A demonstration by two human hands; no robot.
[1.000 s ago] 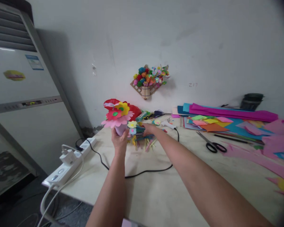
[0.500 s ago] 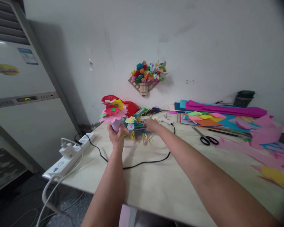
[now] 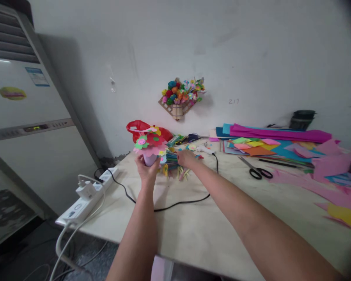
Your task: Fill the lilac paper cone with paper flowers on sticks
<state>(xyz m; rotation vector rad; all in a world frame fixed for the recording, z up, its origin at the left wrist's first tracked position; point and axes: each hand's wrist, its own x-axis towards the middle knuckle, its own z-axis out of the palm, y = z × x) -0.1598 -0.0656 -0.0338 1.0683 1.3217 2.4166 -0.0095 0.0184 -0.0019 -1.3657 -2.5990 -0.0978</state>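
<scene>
My left hand [image 3: 147, 171] is wrapped round a lilac cup-shaped holder [image 3: 149, 160] and keeps it raised over the table's left part. Large paper flowers [image 3: 152, 143] in pink, red, green and yellow fan out from its top, tilted to the right. Just right of it, my right hand [image 3: 187, 159] reaches into a pile of small paper flowers on thin stems [image 3: 172, 157]. Its fingers are drawn together at the stems; their tips, and whatever is between them, are hidden.
A white glue gun [image 3: 204, 149] lies behind my right hand, its black cord [image 3: 181, 203] looping across the table. Scissors [image 3: 256, 171], coloured paper sheets [image 3: 277, 134] and pink scraps [image 3: 307, 183] lie to the right. A power strip [image 3: 84, 199] runs along the left edge.
My left hand has moved a little right and down with the flower holder, which now tips its flowers toward the right. My right hand stays at the pile, its fingers slightly shifted left.
</scene>
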